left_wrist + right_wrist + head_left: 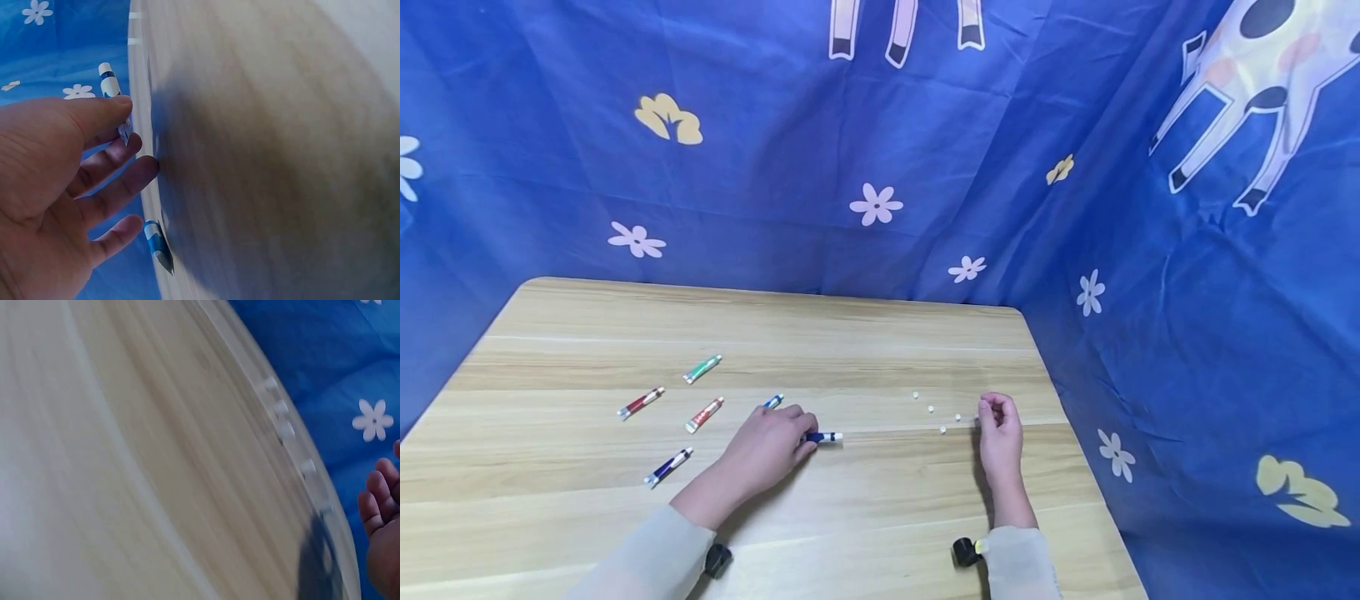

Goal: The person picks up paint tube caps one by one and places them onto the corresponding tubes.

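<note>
My left hand (769, 446) holds a dark blue paint tube (823, 437) just above the table, pinched between thumb and fingers. Its white end points right, and the other fingers are loosely bent in the left wrist view. A lighter blue paint tube (773, 402) lies beside that hand, partly hidden by it. Over at the right, my right hand (1002, 442) is beside several small white caps (943, 430), its fingers loosely bent. Another cap (326, 509) sits close to the hand's shadow in the right wrist view. Thumb and index fingertips are out of that view.
Left of the left hand lie a green tube (703, 368), a dark red tube (641, 402), an orange-red tube (704, 414) and a purple tube (668, 467). The wooden table (865, 533) borders a blue patterned curtain (775, 167) behind and at right.
</note>
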Available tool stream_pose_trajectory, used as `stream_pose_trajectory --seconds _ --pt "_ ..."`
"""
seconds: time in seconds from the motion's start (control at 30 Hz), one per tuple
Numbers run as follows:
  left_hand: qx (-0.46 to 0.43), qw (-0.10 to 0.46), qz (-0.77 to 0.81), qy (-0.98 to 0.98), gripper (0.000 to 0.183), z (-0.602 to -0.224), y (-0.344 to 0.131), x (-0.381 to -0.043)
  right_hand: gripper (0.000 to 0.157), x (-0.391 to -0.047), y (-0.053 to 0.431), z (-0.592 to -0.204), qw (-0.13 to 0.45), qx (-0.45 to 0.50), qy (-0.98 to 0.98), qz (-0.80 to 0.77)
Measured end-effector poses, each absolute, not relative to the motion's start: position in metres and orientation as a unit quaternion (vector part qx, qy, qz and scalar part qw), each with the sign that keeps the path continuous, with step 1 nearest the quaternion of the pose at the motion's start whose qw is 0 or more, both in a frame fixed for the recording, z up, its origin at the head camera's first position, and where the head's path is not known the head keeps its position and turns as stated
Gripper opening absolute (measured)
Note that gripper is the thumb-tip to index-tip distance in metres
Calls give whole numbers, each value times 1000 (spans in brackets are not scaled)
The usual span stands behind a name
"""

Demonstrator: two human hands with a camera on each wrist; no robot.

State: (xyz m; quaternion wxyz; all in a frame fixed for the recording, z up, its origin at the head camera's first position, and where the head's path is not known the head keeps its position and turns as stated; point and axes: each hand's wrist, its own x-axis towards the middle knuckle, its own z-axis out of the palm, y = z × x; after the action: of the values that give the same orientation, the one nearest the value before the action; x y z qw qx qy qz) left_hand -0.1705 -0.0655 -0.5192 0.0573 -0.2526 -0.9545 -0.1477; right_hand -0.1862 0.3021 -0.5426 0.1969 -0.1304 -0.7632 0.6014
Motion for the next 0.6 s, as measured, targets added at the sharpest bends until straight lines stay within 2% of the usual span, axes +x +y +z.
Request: stream_pose_trajectory --seconds 0.23,0.6 --pt "-244 42 -151 -957 15 -519 -64 -175 18 -194 322 -552 201 -157 -775 579" --pt "-255 29 -169 -952 14 -518 -63 -187 24 -206 344 -564 124 -158 -824 529"
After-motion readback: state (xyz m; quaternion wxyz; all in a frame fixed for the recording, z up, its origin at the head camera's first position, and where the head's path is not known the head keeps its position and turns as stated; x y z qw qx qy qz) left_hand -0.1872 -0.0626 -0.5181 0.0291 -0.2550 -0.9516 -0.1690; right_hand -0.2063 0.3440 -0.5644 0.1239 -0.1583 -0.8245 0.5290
